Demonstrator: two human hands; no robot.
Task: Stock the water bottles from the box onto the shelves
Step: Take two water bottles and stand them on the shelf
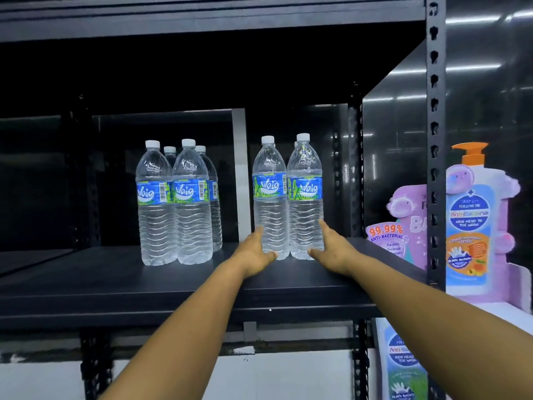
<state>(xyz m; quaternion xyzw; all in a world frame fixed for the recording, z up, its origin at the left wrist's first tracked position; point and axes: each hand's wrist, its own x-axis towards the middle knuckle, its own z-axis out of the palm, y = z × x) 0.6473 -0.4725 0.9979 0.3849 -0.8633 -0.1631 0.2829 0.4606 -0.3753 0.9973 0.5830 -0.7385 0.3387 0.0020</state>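
Two clear water bottles with blue labels stand side by side on the black shelf (173, 281), right of centre. My left hand (255, 251) lies against the lower left side of the left bottle (269, 194), fingers straight and pointing up, thumb across the front of its base. My right hand (330, 246) presses the lower right side of the right bottle (305, 194) the same way. Another bottle's cap peeks out behind this pair. A group of several bottles (176, 203) stands further left on the shelf. No box is in view.
A black upright post (434, 140) and a glossy side panel close the shelf on the right. Beyond the post stands a purple pump-bottle display (473, 226). The shelf above (202, 21) hangs overhead. Bare shelf board lies left of the bottle group and in front.
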